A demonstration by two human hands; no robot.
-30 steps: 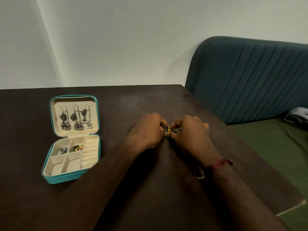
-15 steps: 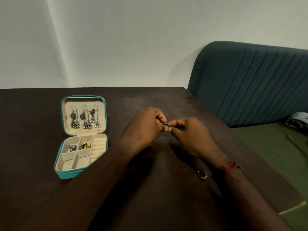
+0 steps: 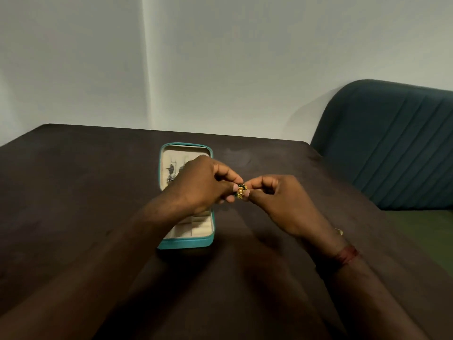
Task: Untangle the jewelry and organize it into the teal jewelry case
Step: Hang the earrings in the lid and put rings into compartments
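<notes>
Jewelry piece (image 3: pixel 241 191), small, gold with dark green parts and a round gold bead at its middle, is held in the air between the two hands, above the dark table (image 3: pixel 73 192) and just right of the teal jewelry case (image 3: pixel 186 243). The left hand (image 3: pixel 203 185) pinches the jewelry piece from the left with thumb and forefinger, its other fingers curled under. The right hand (image 3: pixel 282 204) pinches it from the right the same way, thumb and forefinger tips meeting on it and the remaining fingers folded into the palm. The fingertips of the two hands nearly touch around the piece (how its parts are joined is too small to tell).

The case lies open on the table, lid tilted back toward the wall, cream lining showing in both halves. The left hand and forearm cover most of its middle. Silver earrings (image 3: pixel 170 171) hang on the lid's lining, partly hidden behind the left knuckles. The near end of the tray shows cream compartments.

A red thread band (image 3: pixel 348 255) circles the right wrist, and just beside that wrist a small metallic item (image 3: pixel 339 231) glints on the table, mostly hidden. To the right stands a dark teal ribbed seat back (image 3: pixel 392 143) over a green cushion (image 3: pixel 429 222). A pale wall (image 3: pixel 220 57) rises behind the table.
</notes>
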